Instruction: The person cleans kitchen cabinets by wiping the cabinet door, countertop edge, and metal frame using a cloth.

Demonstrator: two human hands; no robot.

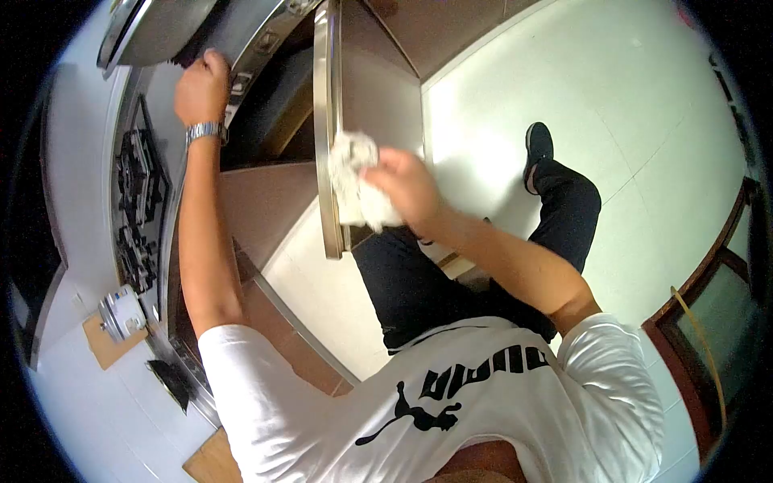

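Observation:
My right hand (409,191) grips a crumpled off-white cloth (354,181). The cloth lies against the silver edge of an open brown cabinet door (325,121). Higher up on the left, my left hand (203,90), with a metal watch (206,130) on its wrist, is closed at the front edge of the counter. Its fingers are mostly hidden, and I cannot make out what they hold. Beside that hand is a dark interior (282,105) behind the open door.
A gas stove (141,177) is on the counter at the left, with a silver pot (122,312) on a board nearby. A large metal pan-like object (161,28) is at the top left. Tiled floor (628,105) spreads right, past my leg; a brown-framed panel (725,282) stands far right.

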